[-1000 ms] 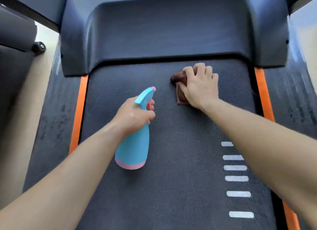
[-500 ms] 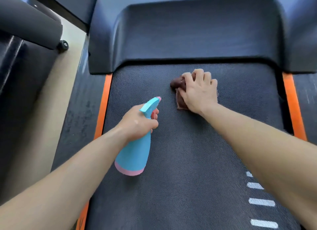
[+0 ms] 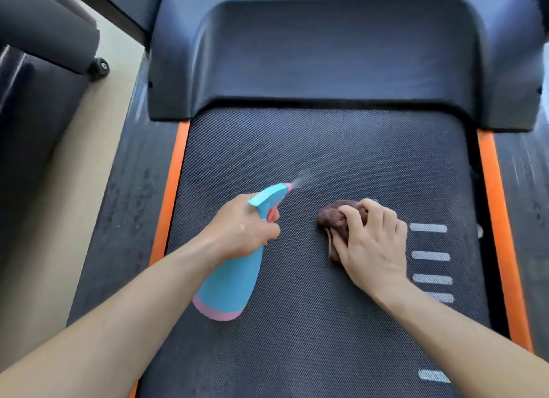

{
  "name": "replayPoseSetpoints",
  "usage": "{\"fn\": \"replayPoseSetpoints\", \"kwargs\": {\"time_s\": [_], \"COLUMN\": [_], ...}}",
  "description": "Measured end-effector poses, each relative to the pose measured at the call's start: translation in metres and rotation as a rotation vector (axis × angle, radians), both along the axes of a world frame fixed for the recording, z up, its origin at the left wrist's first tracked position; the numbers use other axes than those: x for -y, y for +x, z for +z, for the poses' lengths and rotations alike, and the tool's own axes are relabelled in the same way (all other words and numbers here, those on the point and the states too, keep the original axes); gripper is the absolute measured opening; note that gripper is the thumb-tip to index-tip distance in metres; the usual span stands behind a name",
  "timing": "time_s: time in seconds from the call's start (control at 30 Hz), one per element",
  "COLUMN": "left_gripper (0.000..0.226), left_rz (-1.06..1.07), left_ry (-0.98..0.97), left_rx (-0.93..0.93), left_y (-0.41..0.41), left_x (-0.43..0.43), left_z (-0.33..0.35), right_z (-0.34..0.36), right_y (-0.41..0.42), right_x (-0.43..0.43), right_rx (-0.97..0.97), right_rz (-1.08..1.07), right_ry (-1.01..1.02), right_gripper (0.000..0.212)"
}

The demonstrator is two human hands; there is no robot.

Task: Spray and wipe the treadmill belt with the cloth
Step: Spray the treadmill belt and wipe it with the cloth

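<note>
The dark textured treadmill belt [image 3: 312, 148] fills the middle of the view. My left hand [image 3: 240, 228] grips the neck of a blue spray bottle [image 3: 228, 282] with a pink base, held above the belt. A thin mist leaves its nozzle toward the upper right. My right hand [image 3: 371, 246] holds a bunched brown cloth [image 3: 332, 216] down on the belt, right of the bottle. Most of the cloth is hidden under the fingers.
The dark motor cover [image 3: 326, 56] rises at the far end of the belt. Orange strips [image 3: 170, 195] and dark side rails border the belt on both sides. White stripes [image 3: 429, 256] mark the belt beside my right hand. Black equipment with a small wheel [image 3: 101, 66] stands at left.
My right hand has drawn the cloth back toward me, away from the motor cover. The bottle now sprays mist; no mist showed before. The view has shifted.
</note>
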State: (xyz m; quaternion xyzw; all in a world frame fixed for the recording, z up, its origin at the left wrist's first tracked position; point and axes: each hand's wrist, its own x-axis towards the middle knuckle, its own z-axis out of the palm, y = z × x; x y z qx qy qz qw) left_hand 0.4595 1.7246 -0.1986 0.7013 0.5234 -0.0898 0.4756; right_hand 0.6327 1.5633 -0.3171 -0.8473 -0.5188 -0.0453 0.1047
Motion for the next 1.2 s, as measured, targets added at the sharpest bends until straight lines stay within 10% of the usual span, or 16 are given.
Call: {"fn": "replayPoseSetpoints", "kwargs": {"time_s": [0.37,0.83,1.07,1.2], "left_gripper": [0.026,0.045,0.037,0.041], "left_rz": [0.140,0.242,0.267,0.266], "left_ry": [0.019,0.034,0.033,0.017], "left_rx": [-0.022,0.108,0.130,0.178], "left_y": [-0.056,-0.093,-0.087,-0.084], "left_x": [-0.004,-0.024,-0.036,-0.037], "left_z": [-0.008,-0.016,-0.018,-0.016], "right_z": [0.001,0.007,0.006,0.005], "right_y": [-0.036,0.025,-0.041,-0.008], "right_x": [-0.008,-0.179,-0.092,-0.161], "right_rx": [-0.043,-0.043,-0.042,0.049], "right_rz": [0.163,-0.185,0.555,0.406], "right_ry": [0.020,-0.068,-0.070,-0.031], "right_gripper": [0.041,0.046,0.042,0.043]}}
